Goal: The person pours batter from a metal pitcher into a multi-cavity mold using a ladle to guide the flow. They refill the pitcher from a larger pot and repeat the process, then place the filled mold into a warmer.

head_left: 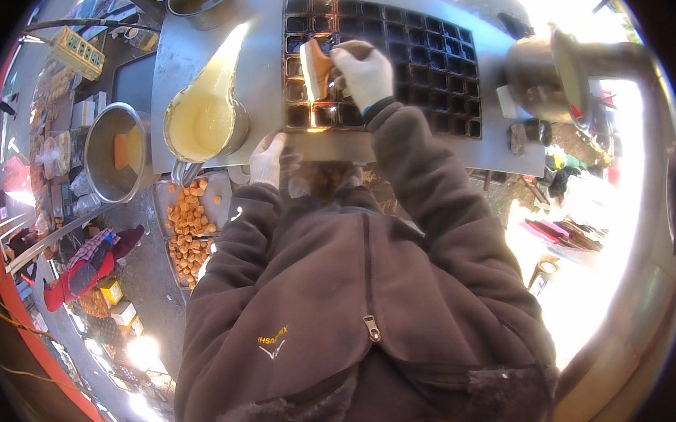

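**Holding a brush (317, 68) over the left columns of a dark pan (438, 76)**

The right hand (365, 73), in a white glove, is closed on the brush, thumb and fingers pinched at its right side. The main relation is this: the brush lies immediately to the left of these fingers, its longer side running away from the wearer, roughly parallel to the pan's left edge. Whether it touches the square cups cannot be told. The left hand (268, 157), also gloved, is the farther of the two; it sits at the near edge of the table (266, 85), beside the pan's near left corner, and whether its fingers grip anything cannot be told. The brush appears flat and broad, orange-brown over most of its body, with a pale, sunlit strip, probably bristle, along its left side.
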A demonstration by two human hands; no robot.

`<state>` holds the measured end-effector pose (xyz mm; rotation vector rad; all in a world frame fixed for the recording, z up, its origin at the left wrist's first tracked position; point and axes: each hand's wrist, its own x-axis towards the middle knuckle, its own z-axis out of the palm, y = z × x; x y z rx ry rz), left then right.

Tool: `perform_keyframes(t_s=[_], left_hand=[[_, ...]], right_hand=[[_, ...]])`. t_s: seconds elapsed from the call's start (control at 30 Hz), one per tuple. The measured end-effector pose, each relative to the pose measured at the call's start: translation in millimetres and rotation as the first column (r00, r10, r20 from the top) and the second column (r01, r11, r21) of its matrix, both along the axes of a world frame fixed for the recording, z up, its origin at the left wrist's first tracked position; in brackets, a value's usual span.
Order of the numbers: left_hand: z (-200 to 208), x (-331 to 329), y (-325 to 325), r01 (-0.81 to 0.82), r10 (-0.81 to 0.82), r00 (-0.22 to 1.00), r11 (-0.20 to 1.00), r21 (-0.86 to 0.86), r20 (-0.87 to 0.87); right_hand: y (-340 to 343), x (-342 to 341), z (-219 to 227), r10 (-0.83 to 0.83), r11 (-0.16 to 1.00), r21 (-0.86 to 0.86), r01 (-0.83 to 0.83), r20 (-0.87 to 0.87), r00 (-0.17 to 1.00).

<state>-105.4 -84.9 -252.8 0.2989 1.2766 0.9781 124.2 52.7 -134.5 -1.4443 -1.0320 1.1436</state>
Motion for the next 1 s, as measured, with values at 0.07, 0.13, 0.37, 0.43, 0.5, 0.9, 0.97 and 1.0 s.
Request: perform_keyframes(t_s=[0.07,0.13,0.37,0.43,0.5,0.9,0.97,1.0], left_hand=[[4.8,1.3,0.7,-0.012,0.013,1.0,1.0,0.005,-0.026],[8.6,5.7,3.9,-0.022,0.025,0.994,0.999,0.029,-0.108],[6.6,51.9,21.4,-0.084,0.074,0.961,0.996,-0.025,-0.267],[4.0,65.3,23.8,-0.108,0.084,0.945,0.992,-0.057,-0.317],[2.1,75.2,25.0,-0.108,0.071,0.928,0.991,-0.081,-0.365],[-42.8,101.9,27.5,-0.183,0.133,0.88,0.981,-0.068,-0.457],[-67.5,95.0,22.3,-0.17,0.115,0.878,0.982,-0.078,-0.464],[-79.2,89.8,23.1,-0.06,0.029,0.841,0.997,-0.039,-0.54]], right_hand=[[8.3,51.5,-0.6,-0.12,0.988,-0.107,0.11,-0.09,0.989],[13.6,104.6,-2.7,-0.224,0.965,-0.16,0.209,-0.088,0.97],[5.5,298.9,-31.3,-0.458,0.876,-0.15,0.459,0.042,0.888],[4.9,353.1,-41.6,-0.467,0.867,-0.158,0.473,0.077,0.881],[5.5,404.1,-45.8,-0.474,0.865,-0.133,0.484,0.1,0.875],[31.8,489.4,-36.9,-0.189,0.958,-0.199,0.206,0.099,0.977],[34.1,505.8,-36.9,-0.155,0.954,-0.249,0.165,0.058,0.986],[32.4,517.5,-36.9,-0.201,0.951,-0.216,0.222,0.116,0.973]])
